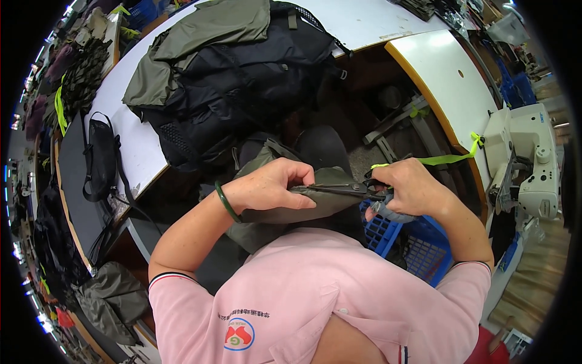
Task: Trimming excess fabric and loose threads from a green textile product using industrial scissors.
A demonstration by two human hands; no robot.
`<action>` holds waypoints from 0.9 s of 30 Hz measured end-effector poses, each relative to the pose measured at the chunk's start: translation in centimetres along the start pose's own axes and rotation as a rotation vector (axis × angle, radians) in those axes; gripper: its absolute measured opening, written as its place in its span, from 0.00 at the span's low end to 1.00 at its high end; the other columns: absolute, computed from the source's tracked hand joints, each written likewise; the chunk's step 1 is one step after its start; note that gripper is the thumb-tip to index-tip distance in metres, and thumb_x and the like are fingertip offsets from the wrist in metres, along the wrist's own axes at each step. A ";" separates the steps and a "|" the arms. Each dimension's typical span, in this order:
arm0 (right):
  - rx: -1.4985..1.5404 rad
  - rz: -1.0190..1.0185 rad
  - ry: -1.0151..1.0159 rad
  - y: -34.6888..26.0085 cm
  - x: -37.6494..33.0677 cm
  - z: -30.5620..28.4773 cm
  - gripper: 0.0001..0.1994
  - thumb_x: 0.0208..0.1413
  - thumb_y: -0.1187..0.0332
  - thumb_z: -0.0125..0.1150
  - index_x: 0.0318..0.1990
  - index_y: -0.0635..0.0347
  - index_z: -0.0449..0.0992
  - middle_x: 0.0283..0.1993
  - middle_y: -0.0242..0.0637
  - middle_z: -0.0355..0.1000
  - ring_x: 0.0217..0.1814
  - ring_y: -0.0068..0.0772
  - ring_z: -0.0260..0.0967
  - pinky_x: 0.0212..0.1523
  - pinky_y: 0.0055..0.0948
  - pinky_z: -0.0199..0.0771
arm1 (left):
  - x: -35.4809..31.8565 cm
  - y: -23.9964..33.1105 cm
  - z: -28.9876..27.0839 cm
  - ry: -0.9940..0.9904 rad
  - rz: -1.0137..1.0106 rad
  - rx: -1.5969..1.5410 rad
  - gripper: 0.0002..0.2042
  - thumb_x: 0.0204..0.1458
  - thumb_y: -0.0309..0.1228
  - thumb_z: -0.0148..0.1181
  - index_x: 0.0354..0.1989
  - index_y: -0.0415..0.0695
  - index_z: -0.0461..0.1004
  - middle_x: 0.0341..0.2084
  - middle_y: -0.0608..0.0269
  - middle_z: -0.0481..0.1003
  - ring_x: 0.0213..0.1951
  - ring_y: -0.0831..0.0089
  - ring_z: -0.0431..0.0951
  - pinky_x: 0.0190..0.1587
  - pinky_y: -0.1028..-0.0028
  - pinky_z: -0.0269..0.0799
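My left hand (276, 187), with a green bangle at its wrist, pinches a piece of olive-green fabric (333, 207) over my lap. My right hand (412, 185) is closed around the handles of a pair of scissors (342, 188). Their dark blades point left along the fabric's upper edge, and the tips reach my left fingers. Whether the blades are parted is too fine to make out. A bright yellow-green strap (451, 159) runs from behind my right hand to the sewing machine (533, 161) on the right.
A black and olive backpack (230, 79) lies on the white table (376, 21) ahead. A small black pouch with straps (102, 155) rests at the left. Blue plastic baskets (427, 255) stand below my right forearm. An olive cloth bundle (112, 297) sits at the lower left.
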State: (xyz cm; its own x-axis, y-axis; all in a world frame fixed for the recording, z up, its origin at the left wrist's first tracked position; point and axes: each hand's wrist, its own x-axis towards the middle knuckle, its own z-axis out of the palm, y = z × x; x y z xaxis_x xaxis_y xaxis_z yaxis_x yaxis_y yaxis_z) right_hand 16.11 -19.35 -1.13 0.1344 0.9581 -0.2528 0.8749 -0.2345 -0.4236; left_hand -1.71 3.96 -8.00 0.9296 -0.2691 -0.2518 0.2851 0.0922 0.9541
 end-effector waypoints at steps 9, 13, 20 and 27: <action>-0.023 0.027 -0.030 -0.3 -0.2 -0.1 0.29 0.37 0.43 0.75 0.21 0.61 0.69 0.18 0.43 0.69 0.25 0.51 0.72 0.28 0.40 0.70 | 0.0 0.2 0.2 -0.021 0.015 0.007 0.09 0.48 0.25 0.67 0.28 0.41 0.70 0.23 0.74 0.70 0.29 0.85 0.65 0.32 0.80 0.62; -0.031 0.021 -0.021 0.0 -0.3 0.2 0.29 0.36 0.43 0.75 0.21 0.61 0.69 0.18 0.43 0.69 0.26 0.51 0.72 0.28 0.40 0.71 | 0.1 0.1 0.2 -0.019 0.008 0.011 0.08 0.48 0.25 0.67 0.28 0.41 0.70 0.24 0.74 0.71 0.29 0.85 0.66 0.32 0.80 0.62; -0.021 0.029 -0.055 -0.2 -0.5 -0.9 0.29 0.36 0.43 0.75 0.24 0.61 0.71 0.22 0.41 0.71 0.28 0.50 0.74 0.30 0.39 0.71 | 0.3 -0.2 0.0 -0.028 0.035 0.019 0.09 0.48 0.23 0.68 0.31 0.41 0.72 0.26 0.75 0.72 0.30 0.87 0.68 0.34 0.81 0.64; -0.043 0.004 -0.061 -0.7 0.1 -1.2 0.29 0.36 0.42 0.74 0.24 0.61 0.70 0.22 0.41 0.71 0.29 0.49 0.73 0.30 0.39 0.71 | 0.4 0.0 0.1 -0.029 0.023 0.045 0.09 0.48 0.24 0.69 0.31 0.41 0.71 0.25 0.75 0.72 0.30 0.87 0.67 0.33 0.81 0.63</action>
State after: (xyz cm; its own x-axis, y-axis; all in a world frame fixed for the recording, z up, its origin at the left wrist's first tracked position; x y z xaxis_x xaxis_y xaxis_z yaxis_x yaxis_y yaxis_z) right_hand 16.11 -18.88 0.19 0.1102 0.9451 -0.3076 0.8939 -0.2296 -0.3850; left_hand -1.34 3.74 -8.13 0.9285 -0.2947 -0.2258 0.2526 0.0560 0.9659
